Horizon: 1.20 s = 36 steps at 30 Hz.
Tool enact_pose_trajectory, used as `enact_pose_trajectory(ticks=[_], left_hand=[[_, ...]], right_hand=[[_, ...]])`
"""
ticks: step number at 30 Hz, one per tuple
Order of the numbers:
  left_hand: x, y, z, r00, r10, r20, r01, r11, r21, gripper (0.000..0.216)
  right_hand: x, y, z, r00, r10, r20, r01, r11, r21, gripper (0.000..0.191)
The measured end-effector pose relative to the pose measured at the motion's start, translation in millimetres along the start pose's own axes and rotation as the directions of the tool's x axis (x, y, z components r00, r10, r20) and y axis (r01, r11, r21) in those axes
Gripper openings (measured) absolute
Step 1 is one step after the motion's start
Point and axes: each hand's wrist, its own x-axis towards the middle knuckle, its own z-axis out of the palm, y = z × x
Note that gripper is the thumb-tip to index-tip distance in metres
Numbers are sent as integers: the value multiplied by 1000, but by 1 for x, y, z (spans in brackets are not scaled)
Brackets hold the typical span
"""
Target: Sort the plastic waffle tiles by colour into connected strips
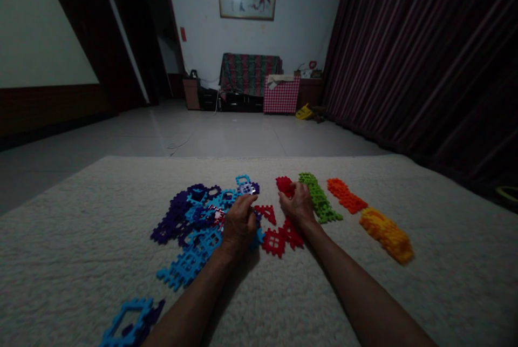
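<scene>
My left hand (pixel 239 224) rests with curled fingers on a heap of blue and purple waffle-shaped plastic tiles (pixel 193 222); what it grips is hidden. My right hand (pixel 298 205) is closed against a stack of red tiles (pixel 285 185), fingers pressed on it. Loose red tiles (pixel 278 239) lie between and just below my hands. To the right lie a green stack (pixel 319 199), an orange stack (pixel 346 196) and a yellow stack (pixel 386 233), each in a row.
All tiles lie on a cream shaggy rug (pixel 445 260). More blue tiles (pixel 129 325) sit at the lower left. Bare tiled floor (pixel 226 131) stretches beyond, with a covered cabinet (pixel 251 80) at the far wall and dark curtains (pixel 424 55) on the right.
</scene>
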Motion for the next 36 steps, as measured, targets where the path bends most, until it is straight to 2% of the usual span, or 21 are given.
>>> enact_pose_trajectory(ticks=[4,11,15,18,21,25,27,30,33,36], left_hand=[[-1,-3,2,999,29,-14,-29,1000,4,44],[-2,-12,10,978,168,-121,-171,985,-14,41],[-3,-13,10,977,167,-130,-171,985,-19,38],[1,-12,2,984,108,-142,-112,993,-20,37],[10,-15,-13,980,-22,-196,25,1000,10,37],[26,-23,-46,927,-257,-273,279,959,46,39],[33,-26,-64,907,-361,-216,387,917,93,39],[39,-27,-83,896,-444,21,422,865,270,35],[37,-24,-91,876,-428,222,303,846,439,31],[31,-21,-89,865,-397,309,181,819,545,22]], right_hand=[[1,2,0,1000,-13,-10,13,1000,-19,33],[1,5,3,997,-29,-70,26,999,-40,33],[1,5,4,995,-47,-90,44,998,-36,33],[-1,0,-1,992,-96,-79,94,995,-30,26],[-3,-9,-8,977,-210,-37,210,978,-4,12],[-11,-25,-14,941,-330,76,314,934,171,10],[-16,-30,-14,903,-382,195,324,906,273,13],[-22,-34,-14,824,-449,346,351,884,309,12],[-25,-33,-13,798,-461,387,375,884,279,12],[-25,-32,-12,809,-445,383,366,893,263,13]])
